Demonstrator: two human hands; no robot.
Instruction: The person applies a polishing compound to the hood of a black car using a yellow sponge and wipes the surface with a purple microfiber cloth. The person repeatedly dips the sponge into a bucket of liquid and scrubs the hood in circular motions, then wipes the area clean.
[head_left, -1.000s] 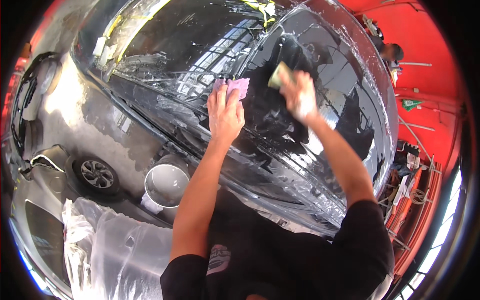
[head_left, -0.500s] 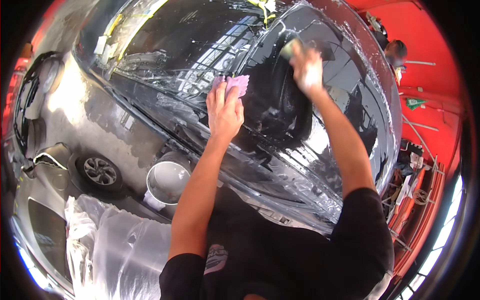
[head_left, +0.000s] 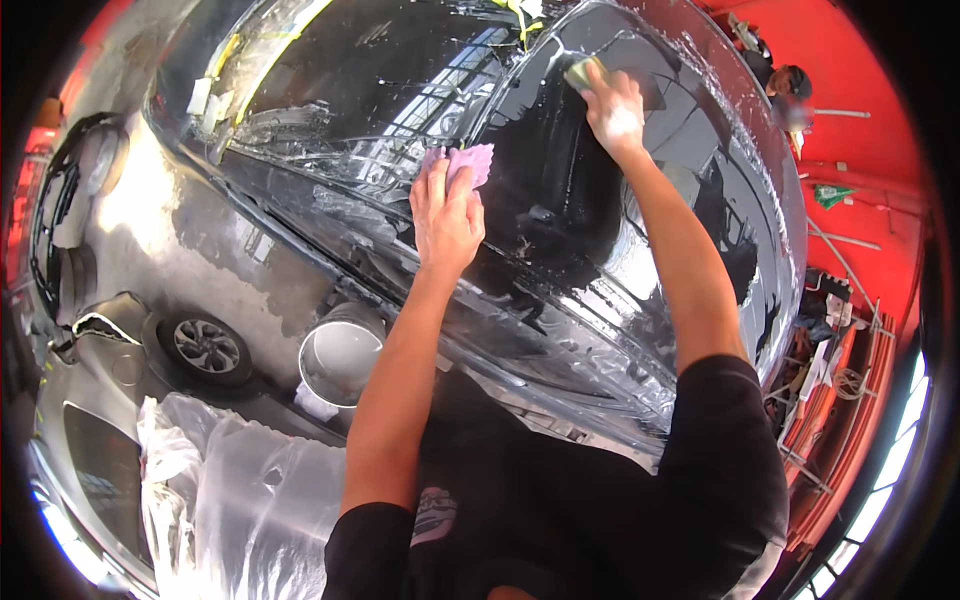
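Bodywork of a dark, glossy, curved car (head_left: 550,200), streaked with wet, spreads before a person in a black T-shirt (head_left: 570,490); a round whitish bucket (head_left: 345,360) stands just off its near edge. The left hand (head_left: 447,215) is folded over a crumpled pink cloth (head_left: 470,165) on the bodywork, inward from that edge, much where it was a second ago. What has changed is the right hand (head_left: 613,118): gripping a small yellow-green pad (head_left: 586,72), it has gone outward toward the bodywork's far edge. I'd judge the stroke now reaches a farther patch, the left hand steadying it.
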